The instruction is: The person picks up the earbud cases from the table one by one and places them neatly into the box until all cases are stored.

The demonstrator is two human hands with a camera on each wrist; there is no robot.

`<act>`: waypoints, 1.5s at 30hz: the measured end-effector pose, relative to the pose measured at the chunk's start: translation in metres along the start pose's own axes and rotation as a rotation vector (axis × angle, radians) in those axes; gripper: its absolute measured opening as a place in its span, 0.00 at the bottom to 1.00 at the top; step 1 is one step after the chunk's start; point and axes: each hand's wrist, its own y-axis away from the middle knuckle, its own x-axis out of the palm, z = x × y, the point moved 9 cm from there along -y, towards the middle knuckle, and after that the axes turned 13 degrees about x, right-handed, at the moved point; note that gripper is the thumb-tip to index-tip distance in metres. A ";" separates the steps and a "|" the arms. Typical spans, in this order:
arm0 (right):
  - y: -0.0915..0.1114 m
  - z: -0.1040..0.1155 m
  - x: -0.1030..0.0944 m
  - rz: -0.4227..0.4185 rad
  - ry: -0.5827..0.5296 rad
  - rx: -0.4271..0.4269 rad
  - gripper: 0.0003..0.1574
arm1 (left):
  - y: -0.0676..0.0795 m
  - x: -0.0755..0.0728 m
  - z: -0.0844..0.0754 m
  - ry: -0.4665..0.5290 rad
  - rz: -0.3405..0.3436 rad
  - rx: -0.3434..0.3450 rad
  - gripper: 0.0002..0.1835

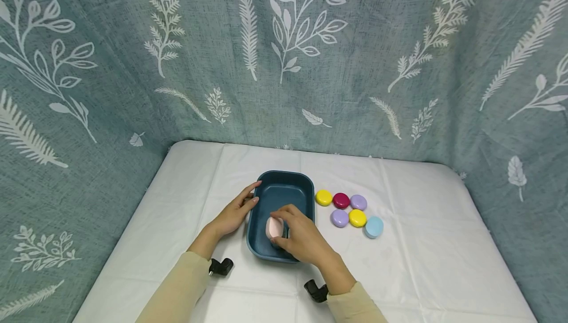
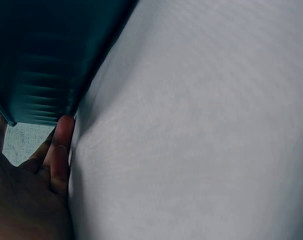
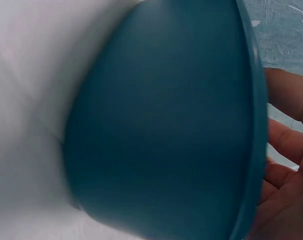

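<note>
A dark teal rectangular tray with rounded corners stands on the white-covered table. My right hand reaches over its near part and pinches a pale pink rounded disc between thumb and fingers, the flat face tipped up on edge. In the right wrist view the tray wall hides the disc and the fingertips. My left hand rests against the tray's left side, its fingers extended along the rim. From the left wrist, a fingertip shows against the ribbed outer wall.
Right of the tray lie glossy round discs: a yellow one, a dark red one, lilac ones, another yellow one and a light blue one. A patterned green curtain borders the table's back and sides.
</note>
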 end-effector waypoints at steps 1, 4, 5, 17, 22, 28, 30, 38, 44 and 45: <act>-0.001 0.000 0.002 0.003 0.002 0.001 0.36 | 0.001 0.000 -0.004 0.006 -0.005 -0.003 0.28; -0.003 0.000 0.006 0.005 0.006 0.003 0.36 | 0.003 0.000 -0.015 0.016 -0.019 -0.011 0.28; -0.004 0.001 0.007 0.005 0.008 0.002 0.36 | 0.004 0.000 -0.018 0.020 -0.024 -0.015 0.28; -0.009 0.003 0.019 0.009 0.033 -0.015 0.36 | 0.005 0.000 -0.024 0.015 -0.022 0.001 0.28; -0.011 0.004 0.023 0.020 0.043 -0.019 0.36 | 0.003 0.000 -0.011 0.016 -0.023 -0.011 0.28; -0.015 0.006 0.031 0.045 0.060 -0.020 0.36 | -0.001 0.000 0.003 0.021 -0.018 -0.005 0.28; -0.016 0.006 0.034 0.046 0.068 -0.022 0.36 | -0.001 -0.001 0.004 0.023 -0.015 -0.003 0.28; -0.018 0.008 0.040 0.017 0.098 -0.037 0.36 | 0.000 0.001 0.002 0.026 -0.017 -0.008 0.28; -0.021 0.007 0.043 0.011 0.120 -0.035 0.36 | 0.003 0.000 -0.016 0.032 -0.017 -0.013 0.28; -0.021 0.007 0.043 0.010 0.123 -0.035 0.36 | 0.004 -0.001 -0.020 0.034 -0.016 -0.011 0.28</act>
